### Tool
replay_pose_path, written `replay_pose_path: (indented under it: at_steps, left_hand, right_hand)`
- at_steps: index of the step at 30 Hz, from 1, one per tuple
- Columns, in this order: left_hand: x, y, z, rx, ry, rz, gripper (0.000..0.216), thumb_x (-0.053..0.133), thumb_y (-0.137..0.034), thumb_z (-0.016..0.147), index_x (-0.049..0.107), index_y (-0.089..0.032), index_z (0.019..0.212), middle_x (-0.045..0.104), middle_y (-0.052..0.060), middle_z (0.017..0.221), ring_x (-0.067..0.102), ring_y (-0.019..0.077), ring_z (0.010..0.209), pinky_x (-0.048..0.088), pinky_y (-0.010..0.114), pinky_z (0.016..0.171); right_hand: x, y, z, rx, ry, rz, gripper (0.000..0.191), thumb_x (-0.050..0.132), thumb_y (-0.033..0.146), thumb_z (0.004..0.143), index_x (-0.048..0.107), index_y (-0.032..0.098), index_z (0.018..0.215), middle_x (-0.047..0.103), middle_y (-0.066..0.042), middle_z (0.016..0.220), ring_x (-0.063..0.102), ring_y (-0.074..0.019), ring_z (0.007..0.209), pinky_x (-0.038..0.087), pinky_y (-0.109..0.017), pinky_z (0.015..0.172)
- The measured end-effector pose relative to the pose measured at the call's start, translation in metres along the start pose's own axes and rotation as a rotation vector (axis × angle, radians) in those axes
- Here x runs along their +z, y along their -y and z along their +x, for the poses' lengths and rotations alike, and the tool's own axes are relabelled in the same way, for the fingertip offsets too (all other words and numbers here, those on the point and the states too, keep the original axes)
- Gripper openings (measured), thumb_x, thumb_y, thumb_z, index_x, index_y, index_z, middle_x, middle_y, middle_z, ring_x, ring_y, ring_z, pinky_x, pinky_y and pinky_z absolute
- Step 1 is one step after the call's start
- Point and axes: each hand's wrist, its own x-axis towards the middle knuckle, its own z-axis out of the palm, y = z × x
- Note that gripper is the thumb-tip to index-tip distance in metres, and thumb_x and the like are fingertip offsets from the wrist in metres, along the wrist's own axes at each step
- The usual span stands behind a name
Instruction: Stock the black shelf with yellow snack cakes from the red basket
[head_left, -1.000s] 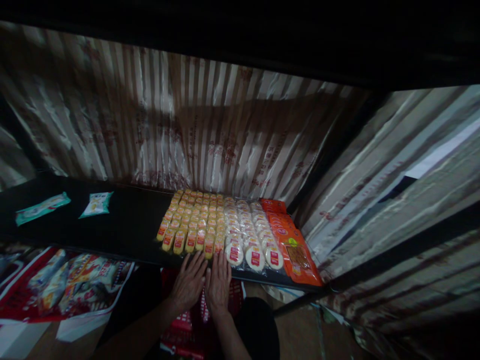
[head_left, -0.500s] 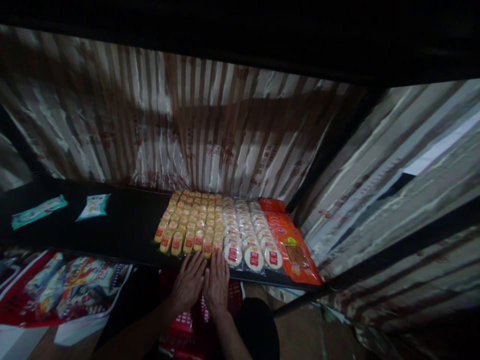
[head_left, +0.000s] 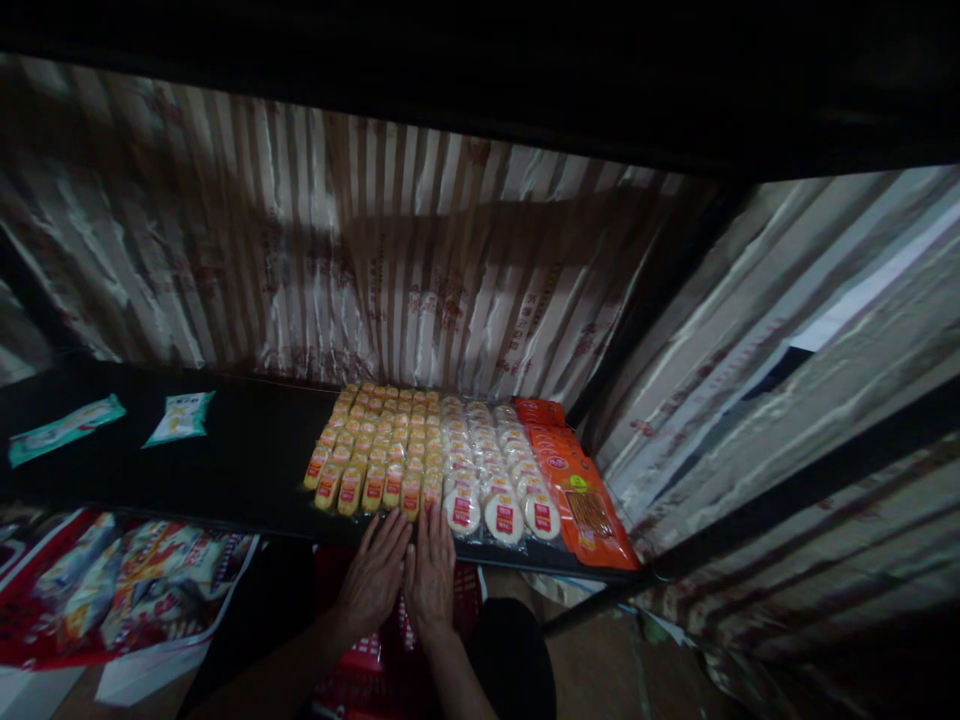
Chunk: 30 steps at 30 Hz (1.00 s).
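Observation:
My left hand (head_left: 377, 572) and my right hand (head_left: 430, 570) lie side by side at the shelf's front edge, fingers stretched forward. Their fingertips meet the front ends of the yellow wrapped snack cakes (head_left: 373, 450), which stand in tight rows on the black shelf (head_left: 247, 450). Neither hand is wrapped around anything. Just right of my right hand are rows of round white wrapped cakes (head_left: 502, 518) with red labels. Beyond those, orange snack bags (head_left: 589, 500) overlap in a column at the shelf's right end.
Two green-and-white packets, a long one (head_left: 67, 430) and a shorter one (head_left: 180, 417), lie on the shelf's left. Below stand a red basket (head_left: 45, 640) of packaged snacks and another red basket (head_left: 367, 655) under my arms. A dark metal bar (head_left: 750, 500) runs along the right; striped sheeting (head_left: 420, 250) backs the shelf.
The whole view has shifted slightly, so things sit a little further left. Both hands keep the same flat pose against the front of the yellow cakes.

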Motion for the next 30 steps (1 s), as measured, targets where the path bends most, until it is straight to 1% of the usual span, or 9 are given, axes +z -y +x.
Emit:
replay_pose_path:
  at_steps: [5,8,12,15,19,25,27,30]
  left_hand:
    - [0.000,-0.001,-0.001,-0.002,0.011,-0.002,0.044,0.035,-0.023,0.091,0.045,-0.018,0.133,0.043,0.006,0.143,0.032,0.0189,0.135,0.021,0.042,0.114]
    - [0.001,-0.001,-0.001,0.002,0.015,-0.004,0.043,0.036,-0.023,0.091,0.045,-0.018,0.133,0.044,0.006,0.142,0.032,0.0185,0.135,0.022,0.042,0.114]
    - [0.002,-0.003,-0.002,-0.017,-0.025,0.024,0.043,0.037,-0.023,0.090,0.047,-0.016,0.131,0.045,0.007,0.141,0.032,0.0185,0.135,0.020,0.041,0.115]
    - [0.005,-0.004,-0.004,-0.026,-0.054,0.030,0.042,0.039,-0.023,0.090,0.048,-0.016,0.130,0.046,0.006,0.140,0.031,0.0187,0.136,0.017,0.040,0.115]
    - [0.006,-0.003,-0.006,-0.052,-0.066,0.027,0.042,0.038,-0.024,0.090,0.048,-0.016,0.130,0.045,0.006,0.141,0.030,0.0196,0.136,0.019,0.041,0.115]
    - [-0.004,-0.006,-0.009,-0.080,-0.006,-0.027,0.046,0.037,-0.022,0.091,0.040,-0.016,0.136,0.040,0.007,0.144,0.028,0.0191,0.137,0.023,0.041,0.114]
    - [-0.007,-0.009,-0.009,-0.084,-0.015,-0.059,0.047,0.036,-0.022,0.091,0.038,-0.015,0.137,0.041,0.007,0.143,0.028,0.0187,0.137,0.024,0.041,0.114]
    - [-0.009,-0.014,-0.008,-0.078,-0.058,-0.083,0.046,0.035,-0.021,0.091,0.039,-0.014,0.136,0.043,0.008,0.142,0.027,0.0198,0.137,0.027,0.042,0.112]
  right_hand:
    - [0.001,-0.001,-0.002,-0.022,0.000,-0.014,0.053,0.026,0.026,0.095,0.016,0.016,0.146,0.025,-0.011,0.151,0.016,-0.0217,0.141,0.027,-0.046,0.108]
    - [0.002,-0.002,-0.003,-0.037,-0.003,-0.019,0.053,0.028,0.028,0.095,0.018,0.016,0.146,0.025,-0.012,0.151,0.016,-0.0225,0.141,0.027,-0.046,0.107]
    - [0.004,-0.003,-0.003,-0.028,-0.018,-0.023,0.053,0.029,0.030,0.095,0.019,0.015,0.145,0.024,-0.013,0.151,0.016,-0.0230,0.141,0.028,-0.046,0.107]
    - [0.005,-0.003,-0.003,-0.047,-0.017,-0.042,0.053,0.029,0.029,0.095,0.019,0.016,0.146,0.023,-0.013,0.151,0.016,-0.0231,0.140,0.027,-0.047,0.107]
    - [0.006,-0.003,0.000,-0.054,-0.010,-0.054,0.055,0.028,0.030,0.095,0.015,0.016,0.146,0.023,-0.013,0.151,0.017,-0.0235,0.140,0.026,-0.048,0.107]
    - [0.004,-0.002,0.002,-0.039,-0.050,-0.009,0.055,0.023,0.031,0.096,0.008,0.017,0.147,0.021,-0.013,0.152,0.013,-0.0229,0.141,0.027,-0.048,0.106]
    - [0.002,-0.001,0.002,-0.034,-0.038,0.005,0.055,0.022,0.032,0.096,0.010,0.017,0.147,0.022,-0.012,0.152,0.013,-0.0236,0.141,0.027,-0.049,0.106]
    - [-0.001,-0.002,0.001,-0.032,-0.018,0.005,0.055,0.022,0.033,0.095,0.012,0.019,0.147,0.023,-0.010,0.152,0.013,-0.0234,0.141,0.025,-0.049,0.107]
